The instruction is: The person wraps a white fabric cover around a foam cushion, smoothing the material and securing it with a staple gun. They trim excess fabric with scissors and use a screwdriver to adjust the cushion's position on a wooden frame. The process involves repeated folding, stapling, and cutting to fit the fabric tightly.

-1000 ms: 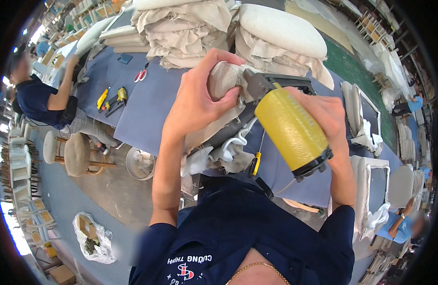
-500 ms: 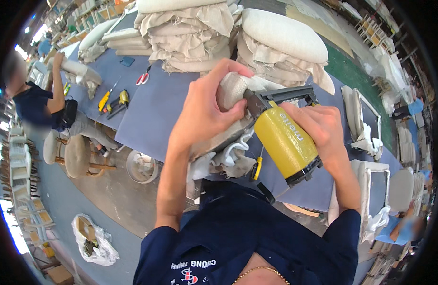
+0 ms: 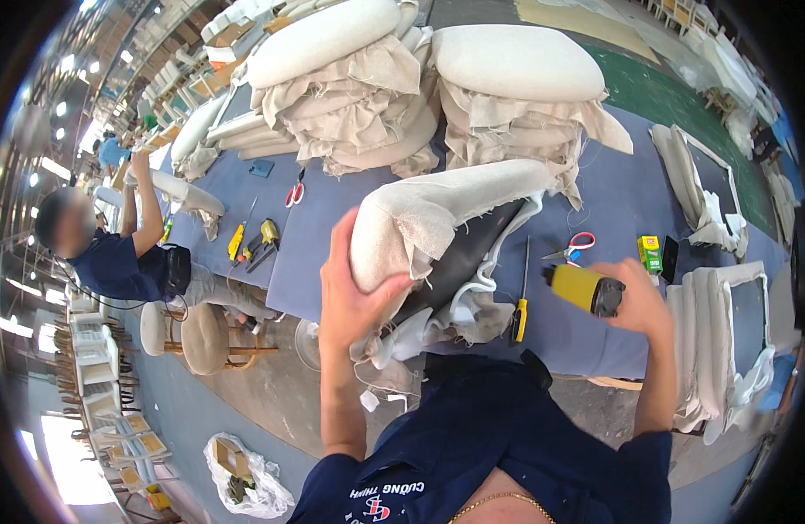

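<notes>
My left hand (image 3: 346, 293) is closed around the rounded corner of a beige fabric-covered chair cushion (image 3: 385, 236), thumb on the folded cloth. The cushion is tilted up on the table, its dark underside and frayed fabric edges facing me. To the right, my right hand (image 3: 644, 301) grips a yellow pneumatic staple gun (image 3: 577, 288), slightly blurred and apart from the cushion. Between cushion and gun lie a yellow-handled screwdriver (image 3: 519, 316) and red-handled scissors (image 3: 581, 244).
Stacked cushions (image 3: 333, 65) stand at the table's far side, with a second stack (image 3: 516, 70) beside them. More padded frames (image 3: 725, 323) lean at the right. A small green-yellow box (image 3: 650, 253) sits nearby. At the left, a co-worker (image 3: 127, 271) handles another cushion.
My right hand has moved the staple gun off the cushion, rightward and turned. The cushion corner in my left hand is now uncovered. The view has shifted, showing the scissors and box.
</notes>
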The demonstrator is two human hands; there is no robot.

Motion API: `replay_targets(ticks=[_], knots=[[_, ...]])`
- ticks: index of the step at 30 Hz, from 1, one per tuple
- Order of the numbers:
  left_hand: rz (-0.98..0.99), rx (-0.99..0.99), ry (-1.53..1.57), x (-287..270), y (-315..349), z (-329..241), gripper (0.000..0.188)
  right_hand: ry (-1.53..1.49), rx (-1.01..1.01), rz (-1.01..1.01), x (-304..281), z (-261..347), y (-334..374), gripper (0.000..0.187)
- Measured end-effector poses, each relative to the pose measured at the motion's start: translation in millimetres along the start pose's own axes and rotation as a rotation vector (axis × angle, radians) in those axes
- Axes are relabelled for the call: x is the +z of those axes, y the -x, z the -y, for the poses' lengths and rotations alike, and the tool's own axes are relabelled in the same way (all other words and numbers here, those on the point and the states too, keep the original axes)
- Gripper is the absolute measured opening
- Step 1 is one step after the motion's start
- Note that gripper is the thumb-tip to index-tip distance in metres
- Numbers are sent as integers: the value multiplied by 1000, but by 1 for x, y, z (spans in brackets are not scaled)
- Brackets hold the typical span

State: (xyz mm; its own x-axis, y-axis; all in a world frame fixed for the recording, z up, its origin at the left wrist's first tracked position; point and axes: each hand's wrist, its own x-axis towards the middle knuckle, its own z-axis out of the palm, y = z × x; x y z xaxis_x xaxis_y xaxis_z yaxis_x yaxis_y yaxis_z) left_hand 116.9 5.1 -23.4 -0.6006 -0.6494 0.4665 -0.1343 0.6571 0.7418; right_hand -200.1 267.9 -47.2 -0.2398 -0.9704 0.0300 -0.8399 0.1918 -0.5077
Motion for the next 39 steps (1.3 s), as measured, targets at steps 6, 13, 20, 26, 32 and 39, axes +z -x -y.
replay_targets(ticks=[6,13,20,26,32,39], knots=[[-138,-521,49,16,63,43,63,-198,542,-136,137,-172,81,61],[-262,-307,-164,15,89,96,71,187,743,-243,271,-228,126,82],[-195,-480,-299,4,77,98,72,200,900,-319,292,-217,117,84],[-384,-699,-244,25,65,74,66,53,847,-248,274,-210,114,84],[-143,-504,-403,40,-6,27,78,306,731,-218,289,-211,117,63],[-124,-415,-443,57,-30,17,78,43,403,-250,284,-239,-30,60]])
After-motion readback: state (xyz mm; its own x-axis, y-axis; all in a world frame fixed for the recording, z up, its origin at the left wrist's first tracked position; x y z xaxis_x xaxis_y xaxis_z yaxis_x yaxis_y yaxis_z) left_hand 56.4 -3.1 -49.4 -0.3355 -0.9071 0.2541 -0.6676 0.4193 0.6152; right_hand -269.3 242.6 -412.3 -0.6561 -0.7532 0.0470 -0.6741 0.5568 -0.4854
